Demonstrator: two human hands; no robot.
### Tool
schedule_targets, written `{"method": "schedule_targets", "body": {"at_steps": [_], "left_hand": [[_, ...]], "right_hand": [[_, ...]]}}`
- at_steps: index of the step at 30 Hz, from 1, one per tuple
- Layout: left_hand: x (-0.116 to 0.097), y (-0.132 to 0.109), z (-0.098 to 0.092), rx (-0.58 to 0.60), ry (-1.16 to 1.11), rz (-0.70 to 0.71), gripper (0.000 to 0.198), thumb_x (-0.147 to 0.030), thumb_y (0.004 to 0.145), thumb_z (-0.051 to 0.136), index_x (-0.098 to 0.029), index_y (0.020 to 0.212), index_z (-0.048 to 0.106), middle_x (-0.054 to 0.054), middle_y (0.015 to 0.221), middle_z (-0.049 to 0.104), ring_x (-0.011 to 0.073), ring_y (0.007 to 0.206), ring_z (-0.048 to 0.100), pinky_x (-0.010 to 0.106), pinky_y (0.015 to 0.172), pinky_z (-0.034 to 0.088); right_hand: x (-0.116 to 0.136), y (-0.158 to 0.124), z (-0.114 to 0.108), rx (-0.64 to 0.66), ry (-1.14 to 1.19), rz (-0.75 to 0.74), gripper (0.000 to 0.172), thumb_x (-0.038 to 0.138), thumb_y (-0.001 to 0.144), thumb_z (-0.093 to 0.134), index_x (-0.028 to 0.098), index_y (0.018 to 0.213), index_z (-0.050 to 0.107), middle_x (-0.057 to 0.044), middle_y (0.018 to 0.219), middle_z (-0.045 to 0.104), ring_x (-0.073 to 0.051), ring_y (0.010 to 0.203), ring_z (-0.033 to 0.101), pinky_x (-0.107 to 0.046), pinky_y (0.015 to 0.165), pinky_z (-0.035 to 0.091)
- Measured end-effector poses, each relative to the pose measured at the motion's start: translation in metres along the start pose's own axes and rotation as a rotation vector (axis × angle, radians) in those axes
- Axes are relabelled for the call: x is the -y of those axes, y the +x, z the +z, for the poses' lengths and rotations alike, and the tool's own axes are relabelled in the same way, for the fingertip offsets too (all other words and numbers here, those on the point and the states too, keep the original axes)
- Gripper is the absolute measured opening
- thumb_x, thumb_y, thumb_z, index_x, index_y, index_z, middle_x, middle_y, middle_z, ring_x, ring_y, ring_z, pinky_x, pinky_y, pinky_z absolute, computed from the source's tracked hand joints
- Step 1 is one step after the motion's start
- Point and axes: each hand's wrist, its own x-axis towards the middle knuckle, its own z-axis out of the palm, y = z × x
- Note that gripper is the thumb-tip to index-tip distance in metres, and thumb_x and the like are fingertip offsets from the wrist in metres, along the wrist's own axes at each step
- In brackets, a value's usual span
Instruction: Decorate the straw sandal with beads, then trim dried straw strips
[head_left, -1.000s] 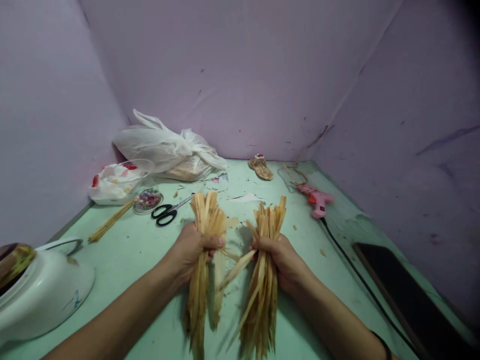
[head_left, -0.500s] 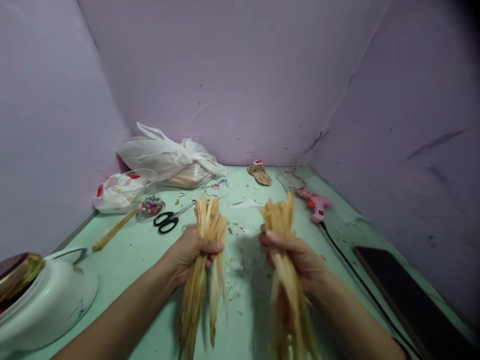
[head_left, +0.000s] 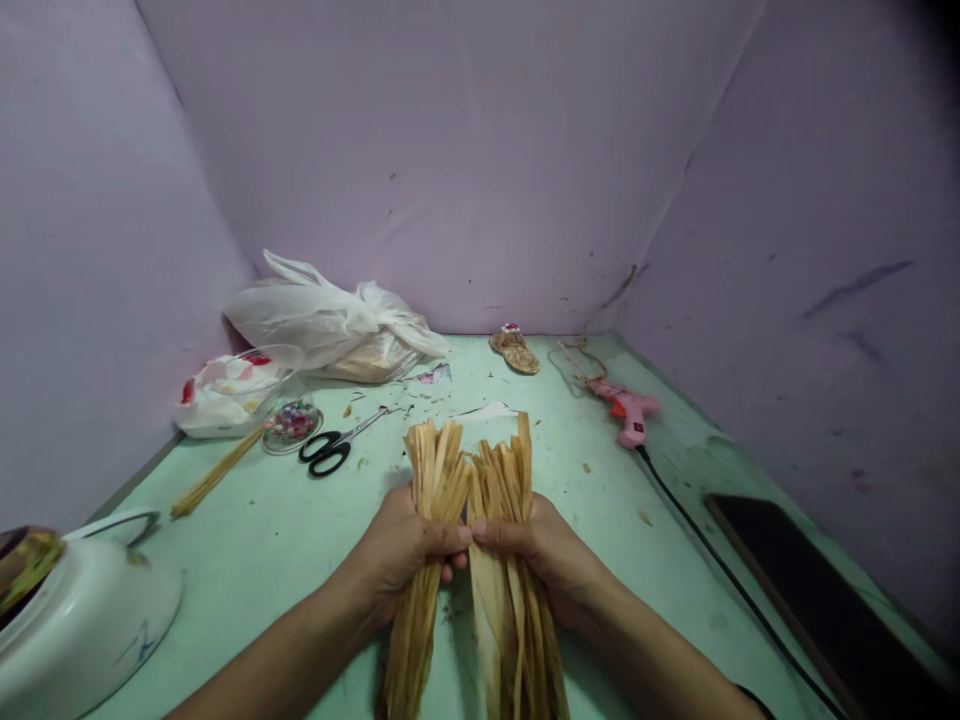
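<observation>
My left hand (head_left: 409,545) is closed round a bundle of dry, straw-coloured leaf strips (head_left: 414,635), which looks like dried husk or leaf fibre. A second bundle of the same strips (head_left: 517,610) is gripped in my right hand (head_left: 544,550). Both bundles stand side by side, cut ends up and long ends hanging toward me. My thumbs lie across the fronts, their tips nearly touching between the bundles. Most of my other fingers are hidden behind the strips.
Left on the green table lie black-handled scissors (head_left: 327,452), a dish of beads (head_left: 292,424), thin stalks (head_left: 217,475) and a white bowl (head_left: 90,620). Behind sit a white plastic bag (head_left: 330,320) and a small woven slipper (head_left: 516,352). Right are a pink glue gun (head_left: 631,408) and a phone (head_left: 795,580).
My hands have come together from well apart, bringing the two bundles side by side. The right bundle moved left and slightly down. The view has shifted a little.
</observation>
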Motion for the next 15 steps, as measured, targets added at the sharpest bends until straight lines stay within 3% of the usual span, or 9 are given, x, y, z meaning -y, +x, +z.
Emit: {"method": "schedule_targets", "body": {"at_steps": [7, 11, 15], "left_hand": [[0.0020, 0.0015, -0.0008, -0.036, -0.023, 0.026, 0.012, -0.008, 0.045, 0.064, -0.010, 0.055, 0.057, 0.000, 0.042, 0.055, 0.0065, 0.036, 0.046, 0.015, 0.034, 0.035], [0.0018, 0.0048, -0.0053, -0.082, -0.042, 0.029, 0.011, -0.008, 0.046, 0.063, -0.010, 0.052, 0.055, -0.001, 0.040, 0.054, 0.0062, 0.035, 0.045, 0.014, 0.033, 0.034], [-0.0011, 0.0052, -0.0073, -0.108, -0.058, 0.041, 0.012, -0.008, 0.046, 0.065, -0.011, 0.052, 0.055, -0.001, 0.039, 0.053, 0.0060, 0.034, 0.044, 0.015, 0.033, 0.034]], "right_hand": [[0.0003, 0.0013, -0.0005, -0.011, 0.066, 0.008, 0.021, 0.016, 0.062, 0.069, 0.007, 0.080, 0.067, -0.010, 0.064, 0.071, -0.021, 0.060, 0.066, -0.035, 0.065, 0.052], [0.0016, 0.0019, -0.0048, -0.096, 0.060, 0.027, 0.026, 0.012, 0.059, 0.069, 0.009, 0.085, 0.067, -0.009, 0.065, 0.071, -0.022, 0.060, 0.066, -0.036, 0.065, 0.052], [0.0031, 0.0029, -0.0061, -0.174, 0.064, 0.030, 0.020, 0.009, 0.059, 0.066, 0.011, 0.079, 0.067, -0.007, 0.063, 0.071, -0.018, 0.056, 0.065, -0.030, 0.058, 0.051]]}}
